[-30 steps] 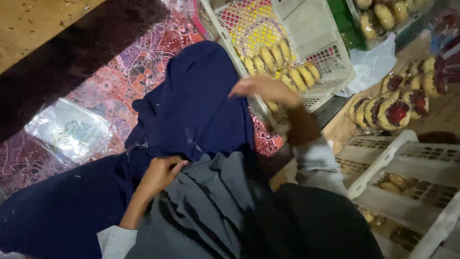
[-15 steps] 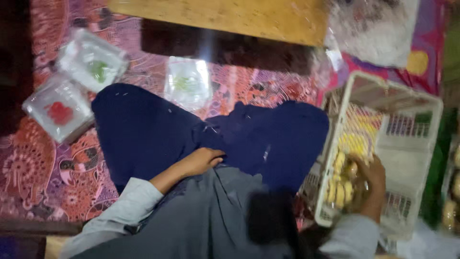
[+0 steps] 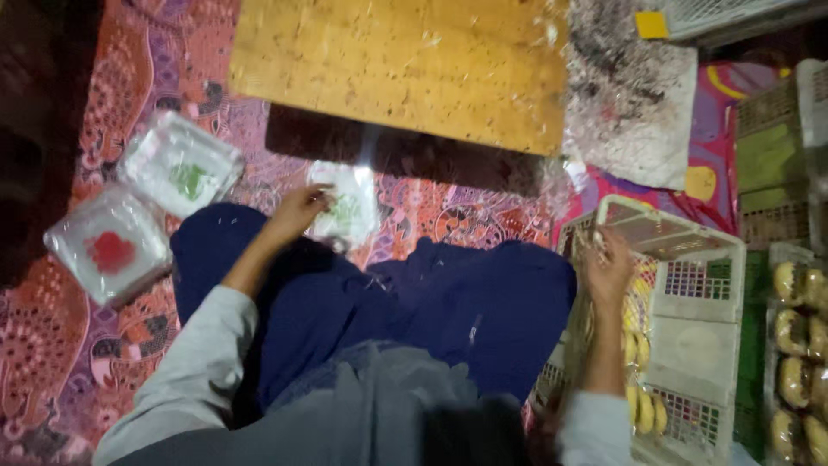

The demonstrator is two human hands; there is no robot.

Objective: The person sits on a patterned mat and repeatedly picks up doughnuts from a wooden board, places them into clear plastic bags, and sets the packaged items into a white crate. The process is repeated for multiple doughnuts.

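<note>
1. Patterned red and pink cloth [image 3: 60, 345] covers the floor, and a low wooden board [image 3: 397, 69] sits at twelve o'clock, casting a dark shadow beneath its near edge.
2. At nine o'clock lie two clear plastic packets: one with a green label [image 3: 181, 168], and one with a red label [image 3: 110, 246] just below it.
3. The left hand [image 3: 297, 211] reaches out over the dark blue lap [image 3: 388, 311] toward eleven o'clock. Its fingers are loosely curled, and the fingertips touch the edge of a third clear plastic packet [image 3: 349, 203] lying on the cloth just below the board. Whether the fingers actually pinch it cannot be told through the blur.
4. The right hand [image 3: 608, 267] is at three o'clock, over the near rim of a white plastic crate [image 3: 699, 285]. The fingers are bent and partly spread; motion blur hides whether they grip anything.
5. Inside the crate, below the right hand at about four o'clock, lie yellow oblong pastries [image 3: 642, 406].
6. At the far right edge, around four o'clock, stand wrapped rolls [image 3: 793, 345] in a row, well apart from both hands.
7. A crumpled clear sheet [image 3: 634, 103] lies at one o'clock beside the board.
</note>
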